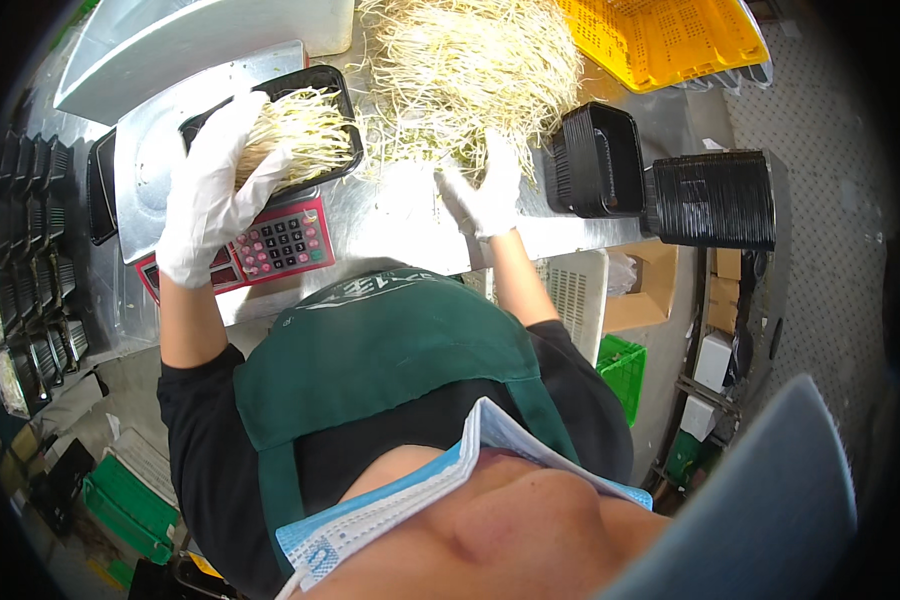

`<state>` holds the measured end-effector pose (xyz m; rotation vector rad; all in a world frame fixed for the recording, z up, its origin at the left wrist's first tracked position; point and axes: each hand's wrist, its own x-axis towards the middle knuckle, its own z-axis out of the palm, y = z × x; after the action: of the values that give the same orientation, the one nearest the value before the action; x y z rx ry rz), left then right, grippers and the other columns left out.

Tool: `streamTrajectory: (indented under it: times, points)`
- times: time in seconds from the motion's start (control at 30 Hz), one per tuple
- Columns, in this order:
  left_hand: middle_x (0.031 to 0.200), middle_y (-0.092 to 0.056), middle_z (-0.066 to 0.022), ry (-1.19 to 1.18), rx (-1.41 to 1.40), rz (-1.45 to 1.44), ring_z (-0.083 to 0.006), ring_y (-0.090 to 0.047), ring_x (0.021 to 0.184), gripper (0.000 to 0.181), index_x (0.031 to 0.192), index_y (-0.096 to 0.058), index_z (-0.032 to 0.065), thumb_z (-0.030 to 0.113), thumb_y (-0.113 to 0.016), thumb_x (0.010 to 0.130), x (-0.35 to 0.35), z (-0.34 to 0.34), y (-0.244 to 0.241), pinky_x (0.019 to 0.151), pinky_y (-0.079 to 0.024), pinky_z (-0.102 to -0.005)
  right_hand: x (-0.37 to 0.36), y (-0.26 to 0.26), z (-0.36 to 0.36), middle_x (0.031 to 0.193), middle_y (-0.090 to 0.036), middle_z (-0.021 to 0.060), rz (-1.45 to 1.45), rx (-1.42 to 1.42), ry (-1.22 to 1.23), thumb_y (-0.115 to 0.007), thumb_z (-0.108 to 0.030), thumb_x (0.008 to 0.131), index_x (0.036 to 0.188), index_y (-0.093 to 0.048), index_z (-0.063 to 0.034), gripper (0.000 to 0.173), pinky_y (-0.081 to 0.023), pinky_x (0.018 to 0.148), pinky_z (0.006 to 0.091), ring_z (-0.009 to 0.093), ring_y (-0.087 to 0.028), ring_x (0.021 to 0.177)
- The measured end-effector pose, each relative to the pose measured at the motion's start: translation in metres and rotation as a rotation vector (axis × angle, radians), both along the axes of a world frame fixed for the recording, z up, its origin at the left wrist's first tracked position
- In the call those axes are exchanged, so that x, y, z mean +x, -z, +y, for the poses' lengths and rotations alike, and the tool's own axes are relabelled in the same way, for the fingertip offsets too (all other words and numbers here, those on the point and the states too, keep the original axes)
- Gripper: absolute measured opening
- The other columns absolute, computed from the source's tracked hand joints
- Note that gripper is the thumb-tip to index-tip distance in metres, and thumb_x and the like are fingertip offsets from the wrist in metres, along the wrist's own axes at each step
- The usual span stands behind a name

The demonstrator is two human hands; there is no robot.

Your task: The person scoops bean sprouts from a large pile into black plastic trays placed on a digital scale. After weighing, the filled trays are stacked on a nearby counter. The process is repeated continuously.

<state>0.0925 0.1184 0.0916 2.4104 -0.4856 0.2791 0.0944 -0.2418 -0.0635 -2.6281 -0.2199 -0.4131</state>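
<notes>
My left hand [214, 187], in a white glove, curls thumb and fingers around a bunch of bean sprouts [311, 127]. The bunch lies in a black plastic tray [343, 84]. Beneath the tray is the metal pan [146, 161] of a digital scale with a red keypad panel [281, 241]; part of its display is behind my left wrist. My right hand [491, 196], gloved too, reaches into the near edge of a large loose heap of bean sprouts [472, 67]. Its thumb stands away from the fingers, whose tips are partly hidden among the sprouts.
Nested black trays [596, 157] and a longer stack [712, 199] stand at the right of the steel table [390, 240]. A yellow crate [667, 41] is beyond them. A white bin [195, 52] sits behind the scale. Filled black trays [34, 277] are piled at far left.
</notes>
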Motion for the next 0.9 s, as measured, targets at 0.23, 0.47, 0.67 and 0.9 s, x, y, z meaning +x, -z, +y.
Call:
streamTrajectory:
  times: [0.23,0.47,0.67,0.9]
  points:
    - [0.112,-0.058,-0.0198,0.223,-0.337,-0.087,-0.0308,-0.055,0.106,0.051,0.124,-0.049,-0.0029,0.007,-0.066,0.076,-0.042,-0.064,-0.038,0.091,-0.043,-0.0379,0.113,-0.066,0.004,0.133,-0.041,0.0212,-0.044,-0.486,-0.165,-0.076,-0.036,0.064,0.135,-0.033,-0.0023,0.09,-0.033,0.101,0.0436,0.034,-0.043,0.117]
    - [0.132,-0.045,-0.0199,0.378,-0.228,0.506,-0.0312,-0.045,0.122,0.059,0.133,-0.04,0.0005,0.017,-0.064,0.081,-0.04,-0.112,0.059,0.103,-0.034,-0.0343,0.185,-0.095,0.007,0.12,-0.052,0.0225,0.49,-0.669,-0.186,-0.079,-0.033,0.061,0.137,-0.025,-0.0012,0.098,-0.048,0.088,0.0402,0.037,-0.056,0.104]
    - [0.142,-0.031,-0.0205,0.043,-0.119,0.637,-0.0317,-0.03,0.131,0.074,0.141,-0.025,0.0032,0.029,-0.063,0.082,-0.004,-0.148,0.091,0.109,-0.023,-0.0369,0.171,-0.073,0.009,0.11,-0.058,0.0232,0.431,-0.674,-0.154,-0.069,-0.018,0.07,0.123,-0.041,0.0036,0.064,-0.049,0.083,0.0382,0.031,-0.06,0.1]
    - [0.148,-0.019,-0.0196,-0.219,0.056,0.016,-0.0368,-0.019,0.135,0.094,0.144,-0.018,0.0049,0.042,-0.067,0.073,0.074,-0.203,0.14,0.108,-0.013,-0.054,0.163,-0.058,0.0,0.115,-0.055,0.0243,0.196,-0.599,-0.237,-0.06,-0.01,0.075,0.119,-0.046,0.0027,0.048,-0.05,0.082,0.0392,0.035,-0.06,0.098]
